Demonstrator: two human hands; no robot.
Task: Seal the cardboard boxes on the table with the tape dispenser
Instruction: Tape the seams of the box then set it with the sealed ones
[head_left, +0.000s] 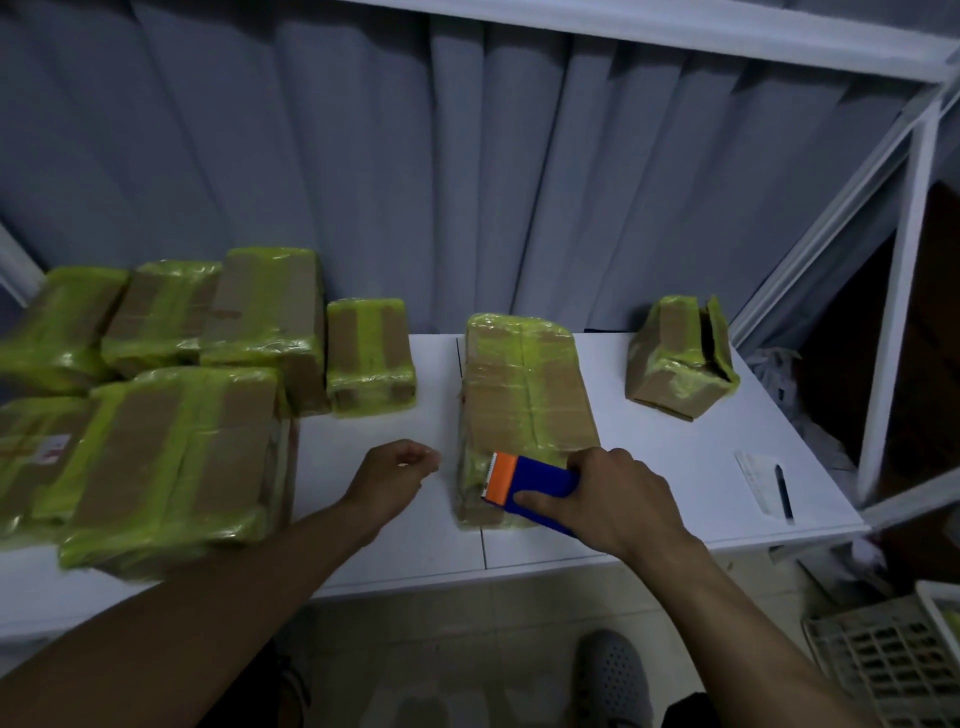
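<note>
Right hand (618, 493): my fingers are curling over the blue tape dispenser (535, 486) and my thumb is pressing along its near side, so I am gripping it. Its orange toothed end is pointing left and is lying against the near end of the centre box (524, 395).

Left hand (395, 470): my fingers are hanging loosely curled and holding nothing, just left of that box. I cannot tell whether they are touching the table (675, 467).

Centre box: cardboard banded in yellow-green tape, lying lengthwise from near to far on the white table.

Small taped box (370, 356): sitting to the far left of the centre box, apart from it.

Stack of taped boxes (176, 447): crowding the table's left end.

Crumpled box (678, 358): sitting at the far right, with its flap gaping open.

Paper slip (756, 478) and pen (783, 491): lying together by the table's right edge.
</note>
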